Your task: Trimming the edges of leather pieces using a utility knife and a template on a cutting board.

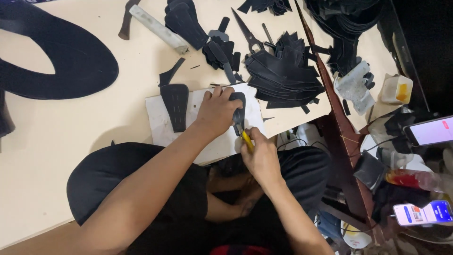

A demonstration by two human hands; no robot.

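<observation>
My left hand (214,111) presses a dark tongue-shaped leather piece (239,109) flat on a white cutting board (163,123). My right hand (258,153) grips a small yellow-handled tool (246,139) whose tip meets that piece's near end. A second dark tongue-shaped piece (175,106) with rows of slits lies on the board to the left of my left hand.
A pile of cut dark pieces (283,75), scissors (248,33) and a hammer (158,28) lie on the pale table beyond the board. A large black sheet (80,66) is at far left. Two lit phones (432,131) (422,213) and containers sit at right.
</observation>
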